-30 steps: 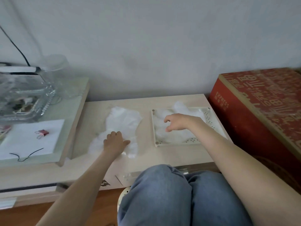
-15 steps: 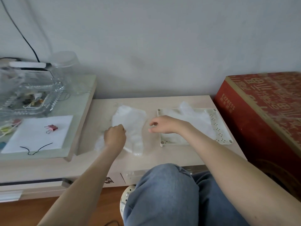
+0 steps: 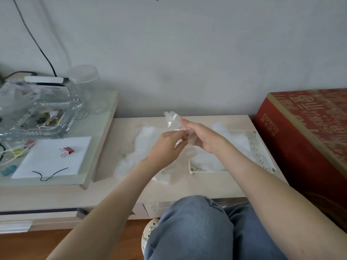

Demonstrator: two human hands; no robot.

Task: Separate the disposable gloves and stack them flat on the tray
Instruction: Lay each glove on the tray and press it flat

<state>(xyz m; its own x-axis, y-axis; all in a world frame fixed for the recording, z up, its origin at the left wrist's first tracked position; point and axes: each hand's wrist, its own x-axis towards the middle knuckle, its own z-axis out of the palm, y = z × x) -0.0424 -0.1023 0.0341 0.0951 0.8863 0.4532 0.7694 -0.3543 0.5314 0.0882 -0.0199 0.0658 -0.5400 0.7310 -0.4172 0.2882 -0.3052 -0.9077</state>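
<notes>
A thin clear disposable glove point(image 3: 173, 121) is lifted above the low beige table point(image 3: 187, 186), held between both hands. My left hand point(image 3: 166, 147) pinches its lower part and my right hand point(image 3: 201, 136) pinches it from the right. Beneath my left forearm lies a loose pile of clear gloves point(image 3: 139, 152) on the table. To the right stands a cream perforated tray point(image 3: 260, 152) with flattened gloves point(image 3: 232, 141) in it, partly hidden by my right forearm.
A red printed carton point(image 3: 308, 134) stands right of the table. On the left, a raised glass-topped shelf point(image 3: 90, 154) carries a glass dish point(image 3: 39, 117), a clear jar point(image 3: 84, 87), white paper point(image 3: 52, 156) with a pink binder clip point(image 3: 67, 151). My denim-clad knee point(image 3: 199, 228) is below.
Both hands left the table and tray and came together above the middle. They lifted one glove off the pile and now hold it in the air between them.
</notes>
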